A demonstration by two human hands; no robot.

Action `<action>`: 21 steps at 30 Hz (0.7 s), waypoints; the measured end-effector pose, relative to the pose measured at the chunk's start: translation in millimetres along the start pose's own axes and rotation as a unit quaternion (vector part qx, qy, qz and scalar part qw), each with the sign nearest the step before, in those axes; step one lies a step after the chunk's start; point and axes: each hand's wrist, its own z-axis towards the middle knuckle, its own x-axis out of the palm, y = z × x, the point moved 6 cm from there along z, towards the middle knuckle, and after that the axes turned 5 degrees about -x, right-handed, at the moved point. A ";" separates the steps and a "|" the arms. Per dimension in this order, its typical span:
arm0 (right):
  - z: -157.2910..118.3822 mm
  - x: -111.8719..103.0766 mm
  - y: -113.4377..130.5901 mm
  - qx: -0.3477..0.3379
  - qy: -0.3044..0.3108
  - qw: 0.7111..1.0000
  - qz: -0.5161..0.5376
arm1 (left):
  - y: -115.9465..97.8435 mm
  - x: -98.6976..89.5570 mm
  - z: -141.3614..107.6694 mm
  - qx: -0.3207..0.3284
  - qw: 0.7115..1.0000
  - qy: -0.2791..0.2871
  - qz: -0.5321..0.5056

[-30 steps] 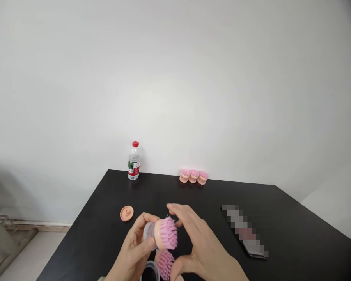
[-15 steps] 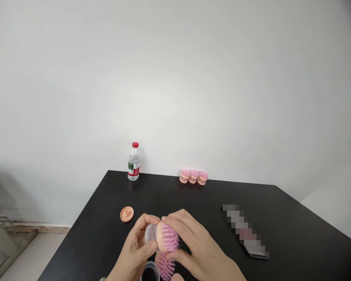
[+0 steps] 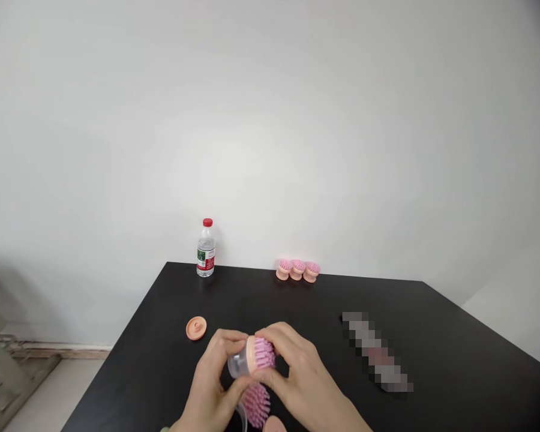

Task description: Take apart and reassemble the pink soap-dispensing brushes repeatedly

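Two hands, left (image 3: 209,381) and right (image 3: 308,378), now close tighter around the pink brush (image 3: 264,354).

A plain indoor room, bare like a simple work room, though the pictures do not settle which kind. A black surface (image 3: 171,300) has its far edge just beside a smooth white wall (image 3: 270,132). A skirting board (image 3: 58,353) runs along the wall's foot above a pale floor (image 3: 49,402). A plastic water bottle (image 3: 206,249) and a row of pink brushes (image 3: 297,270) stand along that far edge.
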 end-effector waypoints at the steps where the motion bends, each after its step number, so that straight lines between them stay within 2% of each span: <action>1: 0.1 3.2 0.5 -0.010 0.003 1.000 -0.018 | 2.1 0.0 -0.2 0.005 0.999 -0.004 0.043; 4: 1.6 14.0 1.3 -0.031 0.028 0.998 -0.048 | 2.4 0.9 -0.1 0.022 0.992 -0.010 0.122; 6: 4.4 17.5 -0.6 -0.028 0.045 0.998 -0.026 | -2.8 -0.5 2.3 0.024 0.991 -0.009 0.132; 8: 10.2 14.5 -4.4 -0.019 0.035 0.999 0.016 | -10.1 -9.7 7.0 0.001 0.993 -0.036 0.113; 11: 26.9 6.9 -14.0 0.001 -0.022 0.998 0.054 | -22.2 -41.0 12.7 -0.032 0.983 -0.159 0.090; 13: 44.1 14.1 -19.5 -0.001 -0.022 0.999 0.044 | -28.0 -64.1 12.6 -0.034 0.963 -0.247 0.101; 16: 76.1 52.8 -18.4 -0.082 0.082 0.993 -0.001 | -25.7 -87.4 11.1 -0.036 0.946 -0.309 0.086; 18: 95.9 85.7 -16.7 -0.146 0.153 0.977 -0.018 | -19.2 -94.7 11.2 -0.043 0.947 -0.317 0.039; 21: 120.2 127.0 -19.3 -0.182 0.208 0.961 -0.012 | -5.6 -97.8 12.6 -0.078 0.937 -0.327 -0.091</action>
